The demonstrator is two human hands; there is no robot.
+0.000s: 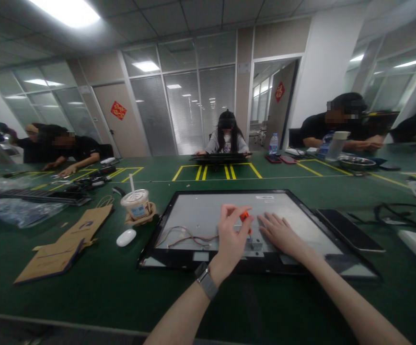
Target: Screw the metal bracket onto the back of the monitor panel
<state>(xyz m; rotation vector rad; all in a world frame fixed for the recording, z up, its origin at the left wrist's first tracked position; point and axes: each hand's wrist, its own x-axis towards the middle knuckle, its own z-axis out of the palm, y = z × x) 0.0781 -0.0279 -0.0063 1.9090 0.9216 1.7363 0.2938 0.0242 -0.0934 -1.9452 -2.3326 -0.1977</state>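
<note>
A flat monitor panel (208, 211) in a black frame lies face down on the green table, its grey metal back up. Thin coloured wires (186, 237) run across its lower left. My left hand (231, 239), with a watch on the wrist, pinches a small orange-handled screwdriver (244, 216) upright over a small metal bracket (255, 245) near the panel's lower middle. My right hand (280, 232) lies flat on the panel just right of the tool, fingers stretched out.
A lidded drink cup with straw (136, 203), a white mouse (126, 237) and a brown paper bag (67, 239) lie to the left. A dark phone (350, 230) and cables (402, 215) sit right. Other people work along the far edge and both sides of the table.
</note>
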